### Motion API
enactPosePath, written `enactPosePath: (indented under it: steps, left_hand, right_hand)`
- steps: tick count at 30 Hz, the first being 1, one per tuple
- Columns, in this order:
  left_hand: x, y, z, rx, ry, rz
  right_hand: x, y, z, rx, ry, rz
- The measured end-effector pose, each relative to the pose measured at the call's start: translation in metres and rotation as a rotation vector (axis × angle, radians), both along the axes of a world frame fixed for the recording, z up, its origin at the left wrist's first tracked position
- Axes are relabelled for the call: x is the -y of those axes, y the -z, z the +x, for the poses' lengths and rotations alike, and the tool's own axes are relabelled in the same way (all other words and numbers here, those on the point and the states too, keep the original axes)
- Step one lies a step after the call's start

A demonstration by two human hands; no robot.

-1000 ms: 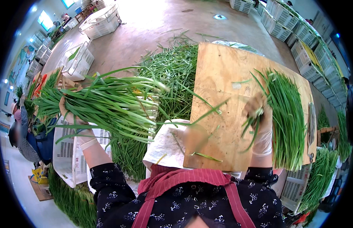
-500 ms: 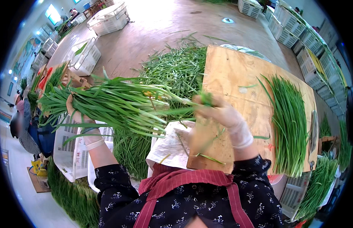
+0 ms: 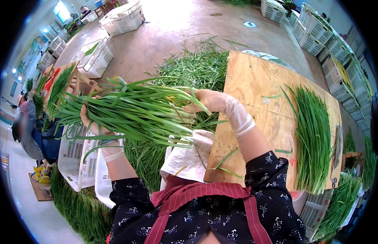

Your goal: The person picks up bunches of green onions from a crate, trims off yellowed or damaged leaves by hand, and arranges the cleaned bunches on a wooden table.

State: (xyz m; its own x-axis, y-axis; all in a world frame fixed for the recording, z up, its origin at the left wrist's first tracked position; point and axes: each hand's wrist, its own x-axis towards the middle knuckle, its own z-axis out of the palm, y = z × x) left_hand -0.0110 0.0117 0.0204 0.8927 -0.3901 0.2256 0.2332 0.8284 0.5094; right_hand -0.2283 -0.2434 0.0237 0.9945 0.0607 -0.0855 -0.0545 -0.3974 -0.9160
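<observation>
A big loose bunch of garlic chives (image 3: 144, 112) lies across my left hand (image 3: 95, 124), whose gloved fingers wrap round its leafy end. The pale stem ends point right. My right hand (image 3: 213, 102), also in a thin glove, is closed at those ends, its fingertips pinching a stalk or a few; the exact number is hidden. On the wooden board (image 3: 254, 122) to the right, a neat row of garlic chives (image 3: 313, 138) lies with stem ends toward me. Below the bunch, a white cloth (image 3: 185, 160) covers my lap.
Beyond the bunch rises a heap of loose green leaves (image 3: 193, 67). White crates stand at left (image 3: 75, 156), farther off (image 3: 93, 57) and stacked along the right (image 3: 333, 73). More chives (image 3: 75, 203) lie at lower left. Another person (image 3: 30, 134) works at far left.
My right hand has come left from over the board's edge to the bunch's stem ends; the bit of green it carried is gone from it. My left hand still holds the bunch.
</observation>
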Motion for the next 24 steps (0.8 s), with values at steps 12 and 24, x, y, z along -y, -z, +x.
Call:
enactPosePath:
  steps: [12,24]
  left_hand:
    - [-0.003,-0.024,-0.012,0.237,0.245,0.133]
    - [0.001,-0.019,-0.020,0.104,0.269,-0.038]
  right_hand:
    - [-0.019,-0.012,0.029,0.310,0.249,0.823]
    - [-0.014,0.010,0.011,0.386,0.016,-0.074]
